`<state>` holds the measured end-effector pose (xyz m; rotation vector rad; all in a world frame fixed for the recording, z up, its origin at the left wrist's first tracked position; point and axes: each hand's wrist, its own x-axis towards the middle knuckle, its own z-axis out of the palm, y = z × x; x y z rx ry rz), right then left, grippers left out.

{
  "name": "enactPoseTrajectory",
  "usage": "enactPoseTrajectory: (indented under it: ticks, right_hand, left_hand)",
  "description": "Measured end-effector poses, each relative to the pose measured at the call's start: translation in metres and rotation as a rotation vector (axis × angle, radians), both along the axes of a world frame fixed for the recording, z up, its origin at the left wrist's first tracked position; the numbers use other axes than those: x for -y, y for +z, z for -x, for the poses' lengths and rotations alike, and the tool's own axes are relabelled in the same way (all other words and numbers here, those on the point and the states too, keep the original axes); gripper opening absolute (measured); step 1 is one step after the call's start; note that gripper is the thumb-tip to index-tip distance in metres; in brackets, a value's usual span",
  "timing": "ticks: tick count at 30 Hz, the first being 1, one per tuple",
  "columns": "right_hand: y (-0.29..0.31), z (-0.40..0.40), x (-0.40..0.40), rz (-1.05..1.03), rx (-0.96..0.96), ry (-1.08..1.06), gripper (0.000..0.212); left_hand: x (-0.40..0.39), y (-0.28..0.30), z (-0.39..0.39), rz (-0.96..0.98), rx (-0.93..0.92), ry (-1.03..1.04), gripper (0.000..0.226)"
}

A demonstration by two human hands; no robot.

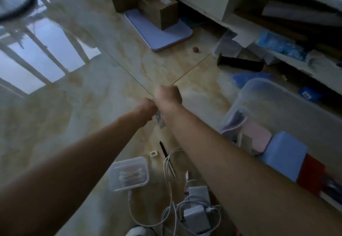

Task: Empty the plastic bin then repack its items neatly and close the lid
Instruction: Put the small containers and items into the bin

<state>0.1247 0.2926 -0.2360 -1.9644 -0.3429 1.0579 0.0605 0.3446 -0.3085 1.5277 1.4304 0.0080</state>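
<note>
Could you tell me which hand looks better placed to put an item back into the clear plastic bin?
Probably the right hand: the clear plastic bin sits on its side of the floor, while the left hand would have to cross over.

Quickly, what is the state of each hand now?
Left hand: fingers curled, pinching something small, item unclear.
Right hand: fingers curled, apparently on the same blurred item.

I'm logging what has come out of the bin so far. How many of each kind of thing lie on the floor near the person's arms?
White power adapters with cables: 2
Small clear lidded box: 1
Dark pen: 1
Small white square piece: 1
Total: 5
The hands also hold something small, too blurred to name.
</note>
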Motion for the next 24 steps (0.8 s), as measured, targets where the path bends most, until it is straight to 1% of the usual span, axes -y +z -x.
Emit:
enactPoseTrajectory:
  ticks: [2, 3, 4, 5, 6, 7, 8, 9, 10, 11, 13, 14, 15, 16, 17, 18, 20, 21, 22, 23, 24]
  right_hand:
    - [-0.029, 0.018, 0.004, 0.095, 0.013, -0.043, 0.04]
    - [-0.054, 0.02, 0.01, 0.124, 0.073, -0.009, 0.041]
    - [-0.07, 0.022, 0.018, 0.121, 0.152, 0.014, 0.042]
    - [-0.09, 0.02, 0.024, 0.121, 0.243, 0.097, 0.043]
    - [-0.106, 0.017, 0.031, 0.135, 0.345, 0.222, 0.046]
    - [-0.119, 0.016, 0.04, 0.169, 0.452, 0.374, 0.05]
    - [-0.133, 0.019, 0.051, 0.232, 0.539, 0.532, 0.058]
    - [-0.143, 0.025, 0.06, 0.269, 0.592, 0.647, 0.066]
    - [-0.147, 0.032, 0.069, 0.281, 0.601, 0.679, 0.069]
    - [-0.149, 0.038, 0.077, 0.254, 0.619, 0.639, 0.065]
    - [-0.145, 0.045, 0.089, 0.2, 0.725, 0.519, 0.045]
    - [-0.141, 0.046, 0.095, 0.214, 0.779, 0.473, 0.037]
    - [-0.137, 0.047, 0.102, 0.231, 0.825, 0.427, 0.034]
    - [-0.135, 0.048, 0.11, 0.248, 0.85, 0.396, 0.035]
    - [-0.134, 0.05, 0.117, 0.26, 0.859, 0.396, 0.038]
    - [-0.137, 0.053, 0.123, 0.287, 0.85, 0.426, 0.04]
    - [-0.145, 0.056, 0.131, 0.372, 0.811, 0.472, 0.035]
    - [-0.148, 0.055, 0.133, 0.411, 0.805, 0.498, 0.031]
    - [-0.149, 0.053, 0.135, 0.435, 0.808, 0.522, 0.028]
    - [-0.15, 0.05, 0.135, 0.443, 0.814, 0.54, 0.026]
    - [-0.149, 0.048, 0.134, 0.441, 0.827, 0.532, 0.025]
  left_hand:
    - [0.005, -0.014, 0.012, 0.077, 0.049, 0.008, 0.012]
    - [0.004, -0.023, 0.014, 0.058, 0.055, -0.028, 0.025]
    - [0.005, -0.029, 0.016, -0.022, -0.003, -0.134, 0.045]
    - [0.004, -0.034, 0.019, -0.142, -0.105, -0.317, 0.062]
    - [0.004, -0.036, 0.022, -0.254, -0.202, -0.511, 0.072]
    - [0.005, -0.04, 0.026, -0.342, -0.266, -0.677, 0.078]
    - [0.006, -0.041, 0.029, -0.375, -0.293, -0.807, 0.082]
    - [0.008, -0.045, 0.031, -0.401, -0.3, -0.894, 0.082]
    - [0.011, -0.048, 0.031, -0.434, -0.287, -0.936, 0.077]
    - [0.012, -0.052, 0.033, -0.469, -0.249, -0.928, 0.068]
    - [0.017, -0.056, 0.038, -0.494, -0.189, -0.872, 0.047]
    - [0.021, -0.056, 0.04, -0.476, -0.183, -0.847, 0.041]
    - [0.025, -0.055, 0.041, -0.467, -0.185, -0.826, 0.038]
    - [0.029, -0.053, 0.042, -0.47, -0.199, -0.813, 0.037]
    - [0.032, -0.052, 0.042, -0.48, -0.237, -0.831, 0.039]
    - [0.037, -0.05, 0.042, -0.475, -0.323, -0.907, 0.043]
    - [0.047, -0.047, 0.041, -0.411, -0.512, -1.067, 0.06]
    - [0.053, -0.049, 0.042, -0.373, -0.557, -1.087, 0.069]
    - [0.058, -0.053, 0.041, -0.348, -0.56, -1.059, 0.075]
    - [0.062, -0.054, 0.041, -0.364, -0.552, -1.022, 0.074]
    - [0.066, -0.054, 0.04, -0.38, -0.553, -0.972, 0.067]
